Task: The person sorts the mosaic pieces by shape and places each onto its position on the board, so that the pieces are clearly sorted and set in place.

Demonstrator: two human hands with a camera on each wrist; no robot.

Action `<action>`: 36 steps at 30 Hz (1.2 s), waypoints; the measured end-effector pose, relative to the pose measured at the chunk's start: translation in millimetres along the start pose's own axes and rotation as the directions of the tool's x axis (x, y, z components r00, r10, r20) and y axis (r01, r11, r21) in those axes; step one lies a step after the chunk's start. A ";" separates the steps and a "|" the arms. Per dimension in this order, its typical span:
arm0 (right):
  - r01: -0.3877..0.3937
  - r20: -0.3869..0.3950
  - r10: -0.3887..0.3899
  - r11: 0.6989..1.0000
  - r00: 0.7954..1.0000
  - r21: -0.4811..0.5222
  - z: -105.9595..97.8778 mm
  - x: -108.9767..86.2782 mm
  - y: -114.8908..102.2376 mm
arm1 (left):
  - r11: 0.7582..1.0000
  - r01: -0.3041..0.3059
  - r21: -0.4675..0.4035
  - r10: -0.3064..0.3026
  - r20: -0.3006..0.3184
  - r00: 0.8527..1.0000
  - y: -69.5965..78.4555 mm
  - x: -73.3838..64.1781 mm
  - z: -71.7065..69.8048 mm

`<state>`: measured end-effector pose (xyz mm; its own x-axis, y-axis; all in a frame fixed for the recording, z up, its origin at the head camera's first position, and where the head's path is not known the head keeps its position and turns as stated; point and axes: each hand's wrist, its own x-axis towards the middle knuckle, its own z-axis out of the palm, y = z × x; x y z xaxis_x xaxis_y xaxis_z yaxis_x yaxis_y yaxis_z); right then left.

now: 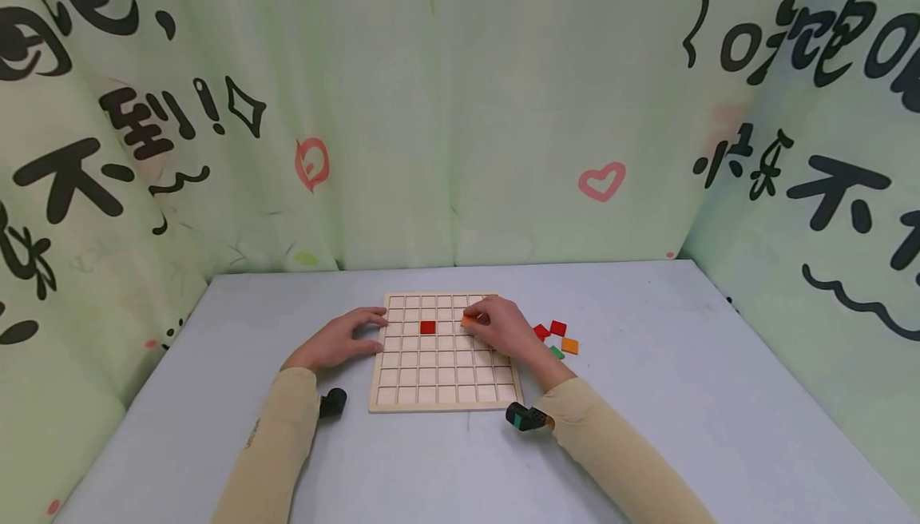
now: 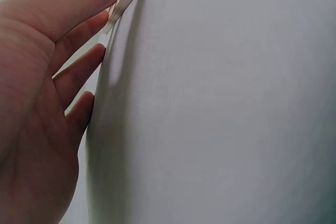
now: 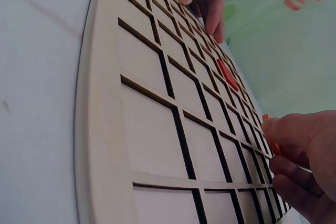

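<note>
As I view it from my remote post, the right hand (image 1: 499, 328) pinches an orange square tile (image 1: 467, 321) over the wooden grid board (image 1: 427, 377), toward its far right corner; whether tile meets grid I cannot tell. Being square, it has no long axis. Leftward, between the hands, lies a red square tile (image 1: 427, 327), nothing standing between. The left hand (image 1: 345, 339), thumb and fingers apart, touches the left edge. Loose tiles (image 1: 558, 328) lie off the right edge, nearer the right hand.
</note>
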<state>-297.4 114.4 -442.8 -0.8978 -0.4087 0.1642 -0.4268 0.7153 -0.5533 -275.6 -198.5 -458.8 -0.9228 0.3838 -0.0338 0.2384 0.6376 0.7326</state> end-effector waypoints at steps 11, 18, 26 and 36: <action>0.028 0.031 -0.027 0.999 0.999 -0.036 10.2 5.9 -9.0 | 1.000 0.005 0.000 -0.005 -0.007 1.000 -0.2 -0.8 1.6; 0.057 0.020 -0.056 0.998 0.998 -0.037 14.1 8.6 -15.3 | 1.000 -0.001 -0.011 0.001 -0.008 1.000 0.8 -1.1 1.6; 0.110 0.029 -0.109 0.992 0.994 -0.059 19.2 11.2 -19.8 | 1.000 -0.004 -0.007 0.004 -0.006 1.000 0.7 -0.7 0.7; 0.081 0.047 -0.077 0.993 0.996 -0.087 25.0 14.0 -22.1 | 1.000 0.017 -0.004 -0.017 -0.001 1.000 0.8 0.2 0.1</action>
<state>-297.8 78.7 -448.7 -0.8560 -0.4888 0.1683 -0.5062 0.7266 -0.4646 -275.5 -197.8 -458.2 -0.9268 0.3727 -0.0456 0.2219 0.6415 0.7343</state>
